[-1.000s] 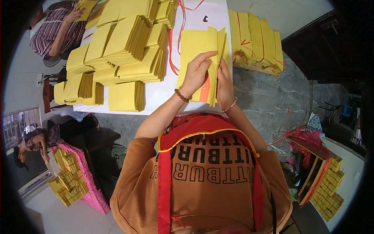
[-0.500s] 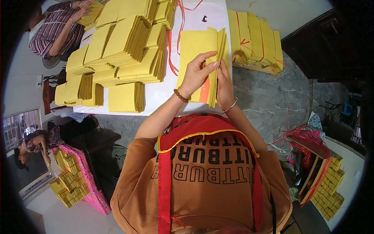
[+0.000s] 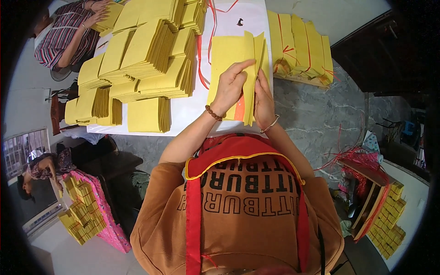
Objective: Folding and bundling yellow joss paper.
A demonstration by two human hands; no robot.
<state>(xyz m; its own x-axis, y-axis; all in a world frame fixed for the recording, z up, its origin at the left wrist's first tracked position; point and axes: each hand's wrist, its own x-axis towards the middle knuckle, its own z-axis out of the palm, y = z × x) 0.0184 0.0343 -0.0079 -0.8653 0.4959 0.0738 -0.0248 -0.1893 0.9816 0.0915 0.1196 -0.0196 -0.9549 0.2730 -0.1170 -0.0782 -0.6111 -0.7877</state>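
Note:
A pad of yellow paper sheets [image 3: 227, 50] with an orange-red strip [image 3: 239, 110] near its lower part lies before me at the table's right end. Over its face rests my left hand [image 3: 233, 85], a brown bead bracelet at the wrist; its index finger reaches to the lifted sheets while the other fingers are curled against the paper. My right hand [image 3: 264, 101], with a pale bangle, cups the right edge, where several sheets stand up folded. Its fingertips are partly hidden behind them.
Piles of folded yellow paper [image 3: 146, 50] cover the white table [image 3: 183, 110] at left. Red ribbon [image 3: 200, 64] lies between. Tied yellow bundles [image 3: 300, 46] stand beyond the right edge. One person in a striped shirt [image 3: 71, 34] handles paper at far left; another stands by a pink-covered table [image 3: 107, 215].
My left thumb has drawn back from the raised sheets and tucked in, with the index finger stretched out. The standing sheets shifted slightly. My right hand has barely moved.

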